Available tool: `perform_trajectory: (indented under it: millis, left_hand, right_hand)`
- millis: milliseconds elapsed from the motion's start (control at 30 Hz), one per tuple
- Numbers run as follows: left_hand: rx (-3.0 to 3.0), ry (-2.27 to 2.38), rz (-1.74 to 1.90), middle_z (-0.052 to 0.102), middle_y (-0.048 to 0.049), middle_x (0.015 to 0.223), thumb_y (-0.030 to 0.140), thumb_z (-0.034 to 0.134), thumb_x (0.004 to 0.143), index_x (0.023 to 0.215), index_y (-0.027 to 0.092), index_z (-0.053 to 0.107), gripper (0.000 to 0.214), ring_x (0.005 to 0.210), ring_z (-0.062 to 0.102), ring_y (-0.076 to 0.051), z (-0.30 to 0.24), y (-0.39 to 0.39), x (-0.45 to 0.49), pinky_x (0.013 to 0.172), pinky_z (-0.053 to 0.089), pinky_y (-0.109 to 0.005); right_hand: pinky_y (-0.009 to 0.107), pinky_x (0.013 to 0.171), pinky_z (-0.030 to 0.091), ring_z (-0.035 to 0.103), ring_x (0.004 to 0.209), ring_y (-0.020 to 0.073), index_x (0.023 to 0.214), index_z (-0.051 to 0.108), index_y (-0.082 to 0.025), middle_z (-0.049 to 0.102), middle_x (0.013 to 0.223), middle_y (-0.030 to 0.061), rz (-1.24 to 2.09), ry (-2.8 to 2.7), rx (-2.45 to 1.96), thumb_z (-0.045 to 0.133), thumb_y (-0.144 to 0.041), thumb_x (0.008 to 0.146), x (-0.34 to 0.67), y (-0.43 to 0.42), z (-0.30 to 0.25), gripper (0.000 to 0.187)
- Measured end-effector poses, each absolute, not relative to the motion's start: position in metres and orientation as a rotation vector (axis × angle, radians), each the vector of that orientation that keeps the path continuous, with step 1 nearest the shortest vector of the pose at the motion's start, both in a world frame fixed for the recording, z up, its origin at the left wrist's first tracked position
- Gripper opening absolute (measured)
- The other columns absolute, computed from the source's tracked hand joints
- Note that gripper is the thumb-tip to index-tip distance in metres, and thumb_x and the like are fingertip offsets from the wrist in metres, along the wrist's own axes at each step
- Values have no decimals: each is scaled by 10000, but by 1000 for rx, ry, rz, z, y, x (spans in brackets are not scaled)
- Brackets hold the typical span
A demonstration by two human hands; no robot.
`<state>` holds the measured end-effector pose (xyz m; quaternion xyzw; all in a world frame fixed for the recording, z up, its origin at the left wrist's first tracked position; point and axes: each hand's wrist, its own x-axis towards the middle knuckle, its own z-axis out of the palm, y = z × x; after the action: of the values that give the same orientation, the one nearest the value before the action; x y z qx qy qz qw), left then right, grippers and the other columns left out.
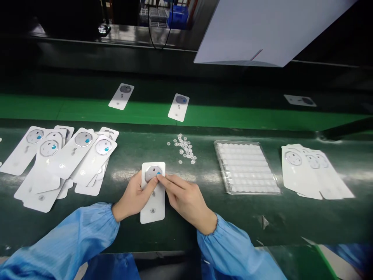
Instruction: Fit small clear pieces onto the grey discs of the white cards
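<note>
My left hand [134, 197] is closed on the left edge of a white phone back cover [155, 212], its thumb lying across the front. The cover stands nearly upright to my view, with a grey octagonal camera area [150, 173] at its top and a blue spot on that area. My right hand [186, 196] is closed, thumb and forefinger pinched together against the camera area by the blue spot. Whatever is between those fingertips is too small to make out. Beyond the cover lie many small clear round discs [186, 147] in a loose heap.
To the left is an overlapping pile of white covers [74, 155]. On the right sit a clear tray [247, 167] with rows of white pieces and another stack of covers [314, 171]. Several single covers [178, 107] lie on the green strip behind. A white panel [262, 35] hangs overhead.
</note>
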<state>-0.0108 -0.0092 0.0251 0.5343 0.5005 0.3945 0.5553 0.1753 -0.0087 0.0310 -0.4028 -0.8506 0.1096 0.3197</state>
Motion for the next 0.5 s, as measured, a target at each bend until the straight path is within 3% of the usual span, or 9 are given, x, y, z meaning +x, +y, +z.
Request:
perform_trajectory:
  millis: [133,500]
  left_hand:
    - [1302,1145,929,671,-27,828,418,584,1000,1023,159,643,267,731,633,-162,25,-9,-10,627,504,-251]
    - [1344,1152,895,652,-20,804,403,569,1012,1028,161,632,251,703,614,-152,26,-10,-10,606,487,-249]
  right_hand:
    - [270,633,589,700,727,161,1229,744,-242,742,888,44,554,-1895,-1110,561,-209,1040,172,0,33,265]
    - [247,627,516,725,745,135,1063,740,-204,778,938,33,175,-2127,-1157,555,-202,1059,173,0,35,185]
